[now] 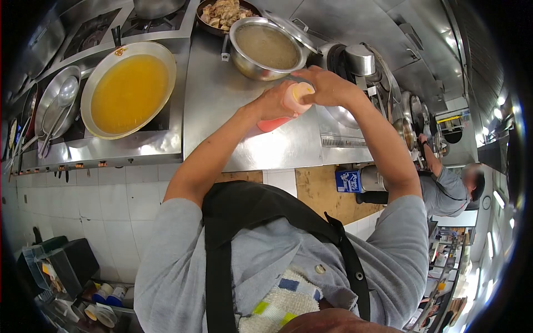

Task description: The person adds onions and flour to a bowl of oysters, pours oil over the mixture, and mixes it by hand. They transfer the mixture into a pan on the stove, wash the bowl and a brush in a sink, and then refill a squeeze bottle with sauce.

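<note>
Over the steel counter (216,100), my left hand (275,101) is wrapped round a translucent container (297,98) with a reddish lower part. My right hand (327,87) is at the container's yellowish top, its fingers bent against it; the fingertips are partly hidden. Just beyond my hands stands a steel pot (261,47) of cloudy brownish liquid. A wide pan (130,89) of yellow liquid sits on the stove to the left. Behind the pot is a dark pan holding browned chunks (225,14).
Nested bowls and ladles (58,102) lie at the far left. A lid (291,30) leans by the pot, and a small saucepan (360,60) stands to the right. Another person (449,191) works farther right, near a blue box (348,181). Dark bins (72,266) are at lower left.
</note>
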{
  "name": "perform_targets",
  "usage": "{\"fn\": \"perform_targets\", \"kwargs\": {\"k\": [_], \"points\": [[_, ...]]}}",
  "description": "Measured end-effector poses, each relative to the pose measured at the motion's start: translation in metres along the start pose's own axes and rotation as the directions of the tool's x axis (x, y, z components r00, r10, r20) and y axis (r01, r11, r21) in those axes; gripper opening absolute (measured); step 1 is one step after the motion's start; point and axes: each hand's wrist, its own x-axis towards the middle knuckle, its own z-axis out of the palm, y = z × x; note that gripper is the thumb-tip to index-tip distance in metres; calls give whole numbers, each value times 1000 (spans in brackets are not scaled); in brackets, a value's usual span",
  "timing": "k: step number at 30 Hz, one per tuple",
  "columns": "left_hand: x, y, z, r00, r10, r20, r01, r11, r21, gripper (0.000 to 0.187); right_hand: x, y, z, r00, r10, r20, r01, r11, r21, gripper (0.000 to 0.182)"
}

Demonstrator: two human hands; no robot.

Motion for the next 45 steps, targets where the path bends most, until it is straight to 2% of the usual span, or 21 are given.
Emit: {"fn": "perform_targets", "kwargs": {"k": [2, 3, 4, 7, 9, 11, 13, 15, 17, 18, 19, 22, 25, 28, 31, 34, 36, 39, 42, 44, 45], "points": [[-1, 0, 1, 1000, -2, -6, 2, 1000, -2, 84, 1, 4, 5, 999, 9, 45, -11, 998, 54, 64], [0, -1, 2, 1000, 2, -7, -2, 1000, -2, 85, 10, -11, -7, 952, 224, 208, -235, 972, 30, 62], [0, -1, 4, 1000, 7, -8, -7, 999, -37, 85, 13, -19, -14, 834, 421, 358, -440, 897, -29, 61], [1, 0, -2, 1000, 18, 1, -18, 998, -64, 86, 11, -5, 1, 902, 382, 202, -340, 916, -212, 56], [0, 7, -4, 999, 8, 32, -7, 1000, -10, 89, -2, 0, 8, 998, -20, -57, 17, 998, -61, 57], [-2, 8, -4, 999, -26, 40, 27, 999, -28, 90, -5, 0, 11, 996, -66, -65, 68, 997, 22, 54], [-1, 7, -3, 997, -46, 56, 50, 997, -55, 91, 6, -4, 2, 952, 215, 219, -230, 972, 46, 50], [0, 4, -3, 995, -65, 70, 71, 993, -92, 92, 18, -19, -17, 780, 407, 476, -418, 904, -88, 49], [0, 7, -1, 999, 31, -7, -31, 999, 42, 93, 13, -19, -20, 837, 355, 417, -353, 932, -86, 50], [-2, 10, 0, 996, 81, -43, -76, 991, 108, 93, -3, -13, -14, 954, 196, 226, -193, 981, -32, 51], [-3, 12, 0, 999, 38, -34, -36, 997, 63, 94, -12, -10, -8, 1000, 21, 20, -20, 1000, -11, 52], [-5, 25, -4, 998, -59, 16, 59, 998, -1, 96, -7, -4, -2, 991, -31, 128, 34, 999, -28, 59], [-3, 29, -2, 999, -39, 31, 38, 998, 53, 96, 14, -12, -5, 822, 441, 361, -423, 896, -131, 64], [-2, 21, 0, 998, 61, -6, -60, 995, 75, 93, 0, -12, -9, 922, 316, 223, -316, 948, -40, 60], [-4, 24, 5, 995, 56, -81, -48, 994, 98, 90, -10, 2, -3, 989, 21, 148, -15, 999, -43, 59], [-1, 28, 13, 990, 35, -137, -13, 988, 157, 86, -9, 2, -3, 984, 36, 174, -50, 996, 80, 54], [-1, 24, 17, 983, 53, -176, -23, 986, 167, 82, -8, 3, 3, 989, 69, 130, -75, 996, 45, 50], [2, 15, 19, 969, 170, -181, -135, 973, 188, 73, -9, 1, 14, 987, 153, 49, -155, 987, 43, 44], [6, 22, 19, 995, 48, -89, -51, 998, -29, 64, -20, -2, 19, 965, 259, 42, -260, 965, 26, 45], [-1, 15, 32, 970, 124, -209, -157, 976, -150, 56, -19, -10, 16, 957, 283, 61, -283, 959, -22, 51], [-8, 14, 42, 976, 61, -209, -171, 809, -563, 52, -23, 2, 32, 983, 172, -66, -172, 985, 8, 56]]}}
